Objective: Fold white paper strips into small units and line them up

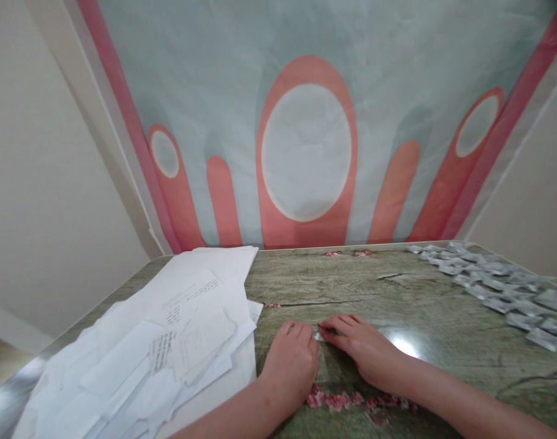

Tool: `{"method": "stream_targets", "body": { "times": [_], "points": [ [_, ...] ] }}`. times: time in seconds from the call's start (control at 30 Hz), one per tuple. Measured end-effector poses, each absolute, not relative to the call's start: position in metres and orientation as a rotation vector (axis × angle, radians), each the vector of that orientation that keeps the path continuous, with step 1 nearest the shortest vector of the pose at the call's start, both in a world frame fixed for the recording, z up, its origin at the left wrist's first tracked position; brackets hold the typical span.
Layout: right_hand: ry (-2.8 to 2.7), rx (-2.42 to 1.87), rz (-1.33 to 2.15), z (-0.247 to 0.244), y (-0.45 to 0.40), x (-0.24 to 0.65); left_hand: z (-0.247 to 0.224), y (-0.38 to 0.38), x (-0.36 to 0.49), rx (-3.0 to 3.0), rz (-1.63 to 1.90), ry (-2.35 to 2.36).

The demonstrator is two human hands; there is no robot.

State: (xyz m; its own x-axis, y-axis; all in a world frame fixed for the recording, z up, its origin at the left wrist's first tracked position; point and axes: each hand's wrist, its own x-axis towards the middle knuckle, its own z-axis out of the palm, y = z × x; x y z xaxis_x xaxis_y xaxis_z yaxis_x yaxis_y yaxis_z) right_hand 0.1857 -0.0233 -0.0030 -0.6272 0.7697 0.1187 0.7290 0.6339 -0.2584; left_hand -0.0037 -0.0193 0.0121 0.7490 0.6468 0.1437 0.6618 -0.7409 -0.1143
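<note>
Close together over the wood-patterned table (333, 286), my two hands meet at a small white piece of paper (318, 336). My left hand (291, 353) is closed, with its fingertips at the paper's left side; most of the paper is hidden behind it. From the other side, the thumb and forefinger of my right hand (358, 344) pinch the paper. Left of my hands lies a large heap of white paper sheets and torn pieces (136, 360), some with printed text.
Several small folded or twisted pale pieces (493, 283) lie in rows at the table's right side. A coral and grey-green patterned wall covering (306, 152) rises behind the far edge. Pink flower prints (342, 399) decorate the tabletop.
</note>
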Motion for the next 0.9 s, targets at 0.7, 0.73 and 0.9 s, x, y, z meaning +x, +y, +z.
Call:
{"method": "stream_targets", "body": {
  "times": [0.7,0.73,0.9],
  "points": [
    [-2.63,-1.235,0.259,0.002,-0.023,0.184,0.014,-0.021,-0.002,-2.874,-0.194,-1.118],
    [-2.634,-1.236,0.251,0.002,-0.023,0.183,0.014,-0.021,-0.002,-2.873,-0.191,-1.122],
    [-2.645,-1.257,0.203,0.003,-0.023,0.181,0.013,-0.02,-0.002,-2.877,-0.173,-1.112]
  ]
}}
